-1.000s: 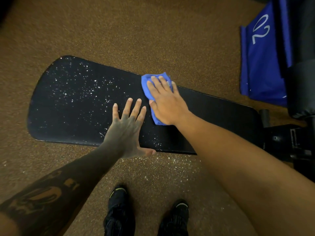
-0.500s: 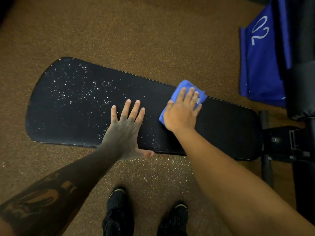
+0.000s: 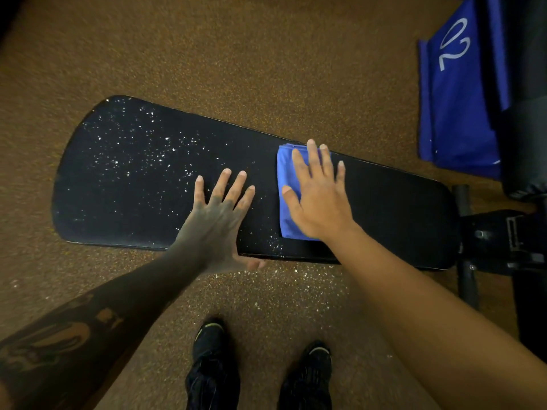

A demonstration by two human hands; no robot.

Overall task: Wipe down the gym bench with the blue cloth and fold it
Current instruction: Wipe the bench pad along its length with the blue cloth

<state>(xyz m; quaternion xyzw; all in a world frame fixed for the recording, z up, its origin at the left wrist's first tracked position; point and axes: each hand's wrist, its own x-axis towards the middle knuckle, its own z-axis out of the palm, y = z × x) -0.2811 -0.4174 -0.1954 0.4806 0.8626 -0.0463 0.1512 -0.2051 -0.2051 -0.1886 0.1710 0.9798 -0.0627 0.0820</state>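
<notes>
From the head camera, you are looking down at a black gym bench (image 3: 384,202) lying across a brown speckled floor (image 3: 236,54). Your right hand (image 3: 321,199) is pressing flat on the blue cloth (image 3: 285,208), fingers spread and extended — not gripping it, just pinning it against the pad. The cloth is lying folded into a thick rectangle, its layered edge showing at the far corner just beyond your fingertips, and it is poking out from under the thumb side of your palm.

Your left hand (image 3: 217,220) is resting open on the bench just beside the cloth, fingers splayed, holding nothing, its thumb hanging over the near edge of the pad. The two hands are close but apart, with a strip of bare pad between them.

Beyond your left hand the pad is carrying a scatter of white specks (image 3: 142,161) — more specks are lying on the floor below the near edge, near your wrists. To the far side of your right arm the pad is looking clean. Your two dark shoes (image 3: 213,365) are standing below, between your forearms. A blue panel (image 3: 461,99) marked with white figures is standing beyond your right hand.
</notes>
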